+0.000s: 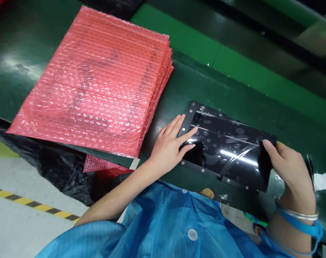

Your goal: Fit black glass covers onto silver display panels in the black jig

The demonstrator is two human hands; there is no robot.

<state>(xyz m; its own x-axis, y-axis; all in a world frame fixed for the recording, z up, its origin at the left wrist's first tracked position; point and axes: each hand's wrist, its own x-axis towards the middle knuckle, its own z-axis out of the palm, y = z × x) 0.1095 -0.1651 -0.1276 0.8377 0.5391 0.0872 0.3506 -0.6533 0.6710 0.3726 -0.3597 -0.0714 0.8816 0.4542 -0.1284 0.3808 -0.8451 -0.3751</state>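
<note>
A black display panel [227,143] lies slightly tilted in front of me, its glossy face under a bubbled, creased clear film. Small round silver fasteners run along its frame. My left hand [169,143] rests at the panel's left end, fingers spread, with the index finger and thumb on the face and the others by the edge. At the right end, my right hand [288,163] grips the panel, thumb on top of the corner and fingers hidden behind it. A blue wrist strap [299,220] and thin bangles circle my right wrist.
To the left, a stack of pink bubble-wrap bags [103,79] overhangs the front edge of the green table [184,80]. Black plastic sheeting [63,172] hangs beneath it. White paper [324,181] lies at far right. Yellow-black tape [34,204] marks the floor.
</note>
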